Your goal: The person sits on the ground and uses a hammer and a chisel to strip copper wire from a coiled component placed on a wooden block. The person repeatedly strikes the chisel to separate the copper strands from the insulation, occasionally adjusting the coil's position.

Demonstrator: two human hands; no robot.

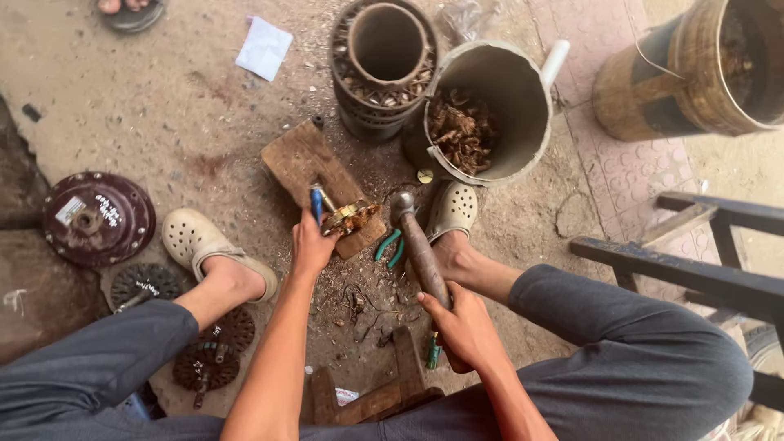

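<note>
Resting on a worn wooden block [306,167] on the dirt floor [188,106], a small brass-coloured coil piece [349,217] sits at the block's 5 o'clock corner, lumpy, with copper wire showing. The left hand [313,245] comes up from 6 o'clock, its fingers wrapped tight around a blue-handled tool [317,201] whose metal shaft touches the coil piece. That tool stands nearly upright, its long axis running toward 12 o'clock.

The right hand [464,327] has its fingers closed round the wooden handle of a hammer [415,241]. The hammer's long axis runs from 5 o'clock up to 11 o'clock, and its dull rounded steel head lies just beside the coil piece at 3 o'clock.

Green-handled pliers [389,247] lie on the floor between the block and the right foot. Both feet wear pale perforated clogs [189,237].

At 12 o'clock stands a dark round motor shell [382,98], and beside it a grey bucket [523,106] filled with tangled copper scrap. A rusty drum [653,90] stands at 2 o'clock. A maroon round cover [98,219] lies at 9 o'clock, and a white paper scrap [264,47] at 11 o'clock.
</note>
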